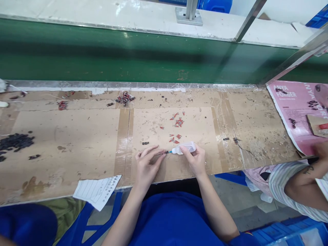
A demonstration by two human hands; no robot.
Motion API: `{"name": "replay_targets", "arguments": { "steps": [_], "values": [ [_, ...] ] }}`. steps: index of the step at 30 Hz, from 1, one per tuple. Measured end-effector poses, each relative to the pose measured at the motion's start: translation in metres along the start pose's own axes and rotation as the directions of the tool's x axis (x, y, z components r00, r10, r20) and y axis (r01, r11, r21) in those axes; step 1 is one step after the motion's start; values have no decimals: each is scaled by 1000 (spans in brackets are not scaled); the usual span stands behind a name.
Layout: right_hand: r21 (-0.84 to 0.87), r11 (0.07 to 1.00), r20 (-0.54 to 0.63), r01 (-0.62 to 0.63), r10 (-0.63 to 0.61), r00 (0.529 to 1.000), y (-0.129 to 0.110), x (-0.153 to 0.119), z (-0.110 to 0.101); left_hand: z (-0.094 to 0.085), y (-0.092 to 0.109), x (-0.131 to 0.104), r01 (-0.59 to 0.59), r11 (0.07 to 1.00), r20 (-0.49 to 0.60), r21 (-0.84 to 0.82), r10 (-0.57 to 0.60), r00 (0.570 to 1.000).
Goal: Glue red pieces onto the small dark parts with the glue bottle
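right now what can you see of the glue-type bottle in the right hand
The bottle looks like soft, translucent whitish plastic, with a narrowing neck and a slim blue tip. It lies nearly level above the cardboard, gripped by the right hand, tip pointing left at the small dark piece in the left hand.

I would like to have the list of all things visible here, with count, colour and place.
bottle: 1, whitish, blue tip, right hand
small piece: 1, dark, left hand
red pieces: over ten, red, beyond hands
mixed pile: 1, red-black, back edge
black pile: 1, black, far left
loose pieces: several, dark, scattered
tabletop: 1, brown, under pieces
lined paper: 1, white, front edge
printed sheet: 1, pink, right
long panel: 1, green, behind tabletop
metal posts: several, grey, upper right
containers: several, blue, top and lower right
other people: 2, partly visible, left and right edges
own shirt: 1, blue, bottom centre
own hands: 2, bare, centre
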State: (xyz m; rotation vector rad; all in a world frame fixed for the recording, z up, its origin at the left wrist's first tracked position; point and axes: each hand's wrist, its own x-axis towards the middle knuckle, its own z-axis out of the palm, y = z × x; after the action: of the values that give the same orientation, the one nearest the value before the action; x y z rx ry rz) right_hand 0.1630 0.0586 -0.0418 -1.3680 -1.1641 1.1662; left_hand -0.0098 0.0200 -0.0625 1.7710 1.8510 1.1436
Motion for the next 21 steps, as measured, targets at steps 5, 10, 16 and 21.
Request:
{"name": "replay_targets", "arguments": {
  "steps": [5, 10, 16, 21],
  "values": [
    [-6, 1000, -5, 15, -15, 1000, 1, 0, -1, -1, 1, 0, 0, 1000, 3, 0, 0, 1000],
    [30, 999, -20, 13, -12, 1000, 0, 0, -1, -2, 1, 1, 3, 1000, 0, -8, -3, 1000],
    [136, 989, -151, 53, -32, 988, 5, 1, -5, 0, -1, 0, 1, 1000, -9, -28, -2, 1000],
    [197, 973, -352, 123, -47, 935, 9, 7, -19, -12, 5, 7, 13, 999, 29, -46, -12, 1000]
  ]
}}
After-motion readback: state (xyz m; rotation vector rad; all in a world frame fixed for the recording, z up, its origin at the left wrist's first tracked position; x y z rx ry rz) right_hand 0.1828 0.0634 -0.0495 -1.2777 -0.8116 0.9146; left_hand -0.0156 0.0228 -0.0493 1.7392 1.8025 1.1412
